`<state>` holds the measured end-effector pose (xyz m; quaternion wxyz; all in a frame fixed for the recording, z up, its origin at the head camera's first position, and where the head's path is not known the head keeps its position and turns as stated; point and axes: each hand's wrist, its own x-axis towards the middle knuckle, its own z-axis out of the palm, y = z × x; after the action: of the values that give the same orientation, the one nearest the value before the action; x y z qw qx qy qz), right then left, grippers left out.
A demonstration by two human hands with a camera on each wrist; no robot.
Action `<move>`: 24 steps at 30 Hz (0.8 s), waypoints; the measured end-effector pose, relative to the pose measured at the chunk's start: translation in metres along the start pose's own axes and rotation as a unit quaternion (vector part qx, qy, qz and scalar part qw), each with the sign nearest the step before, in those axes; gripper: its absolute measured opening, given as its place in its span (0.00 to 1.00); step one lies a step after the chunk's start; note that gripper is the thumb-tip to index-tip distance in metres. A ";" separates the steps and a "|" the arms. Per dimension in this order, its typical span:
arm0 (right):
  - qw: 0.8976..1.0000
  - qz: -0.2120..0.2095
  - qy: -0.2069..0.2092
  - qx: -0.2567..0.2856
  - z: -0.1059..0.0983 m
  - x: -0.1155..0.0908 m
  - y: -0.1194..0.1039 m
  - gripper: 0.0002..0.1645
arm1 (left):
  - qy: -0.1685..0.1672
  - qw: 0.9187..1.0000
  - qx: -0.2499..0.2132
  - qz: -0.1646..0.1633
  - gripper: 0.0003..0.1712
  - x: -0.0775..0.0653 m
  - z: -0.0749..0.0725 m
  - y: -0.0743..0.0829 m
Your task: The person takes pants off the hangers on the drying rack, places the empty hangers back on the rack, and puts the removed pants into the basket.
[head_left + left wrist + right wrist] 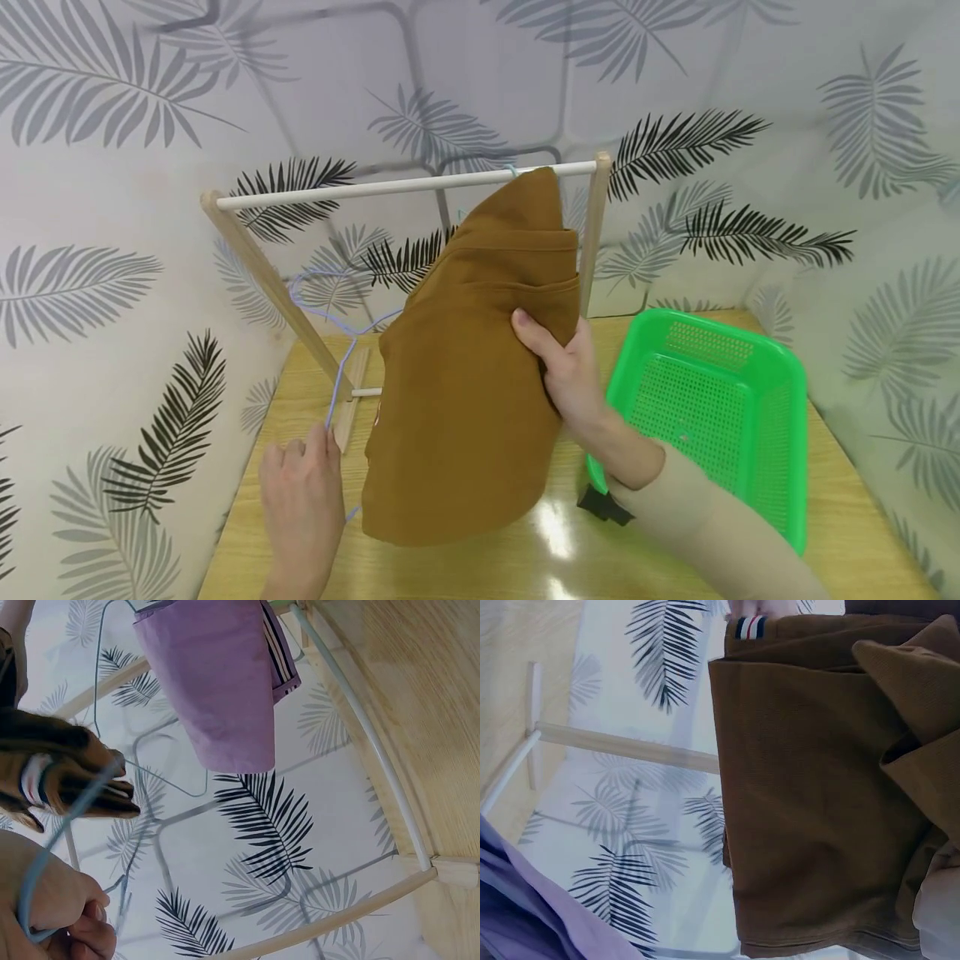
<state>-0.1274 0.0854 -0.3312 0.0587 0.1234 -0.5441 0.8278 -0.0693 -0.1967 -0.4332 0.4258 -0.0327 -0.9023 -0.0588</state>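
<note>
My left hand (302,492) grips the blue wire hanger (341,375) by its side, its hook pointing up and left. The same hanger (71,817) curves close to the camera in the left wrist view. My right hand (573,375) holds a folded brown garment (465,417) at its right edge, thumb on the front. The cloth hangs down in front of the hanger and hides part of it. A small striped tag (750,628) shows on the garment's upper edge in the right wrist view.
Behind the brown cloth is a wooden rack with a white rail (360,190). A purple garment (214,682) hangs there on a teal hanger (169,784). At right on the wooden table (480,575) stands a green plastic basket (783,367), a black object (603,506) beside it.
</note>
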 end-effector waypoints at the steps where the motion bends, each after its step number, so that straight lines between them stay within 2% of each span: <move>1: 1.000 0.002 0.004 0.012 -0.001 0.000 -0.002 0.07 | -0.003 1.000 0.002 0.001 0.17 0.000 0.000 -0.001; 5: 0.999 0.014 0.011 0.033 -0.006 -0.003 -0.012 0.06 | -0.009 1.000 0.004 0.002 0.18 0.000 -0.001 -0.004; 8: 0.999 0.013 0.008 0.028 -0.013 -0.008 -0.018 0.04 | -0.008 1.000 0.001 -0.002 0.18 0.000 -0.001 -0.006; 18: 0.999 -0.022 -0.022 0.012 -0.044 -0.025 -0.048 0.05 | -0.003 1.000 -0.018 0.006 0.19 0.000 0.000 -0.009; 24: 0.999 -0.039 -0.021 -0.011 -0.070 -0.034 -0.060 0.09 | 0.005 1.000 -0.027 -0.004 0.19 0.000 0.001 -0.008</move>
<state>-0.0907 0.1743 -0.3139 0.0810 0.1608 -0.5492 0.8161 -0.0706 -0.2046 -0.4345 0.4286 -0.0403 -0.8986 -0.0850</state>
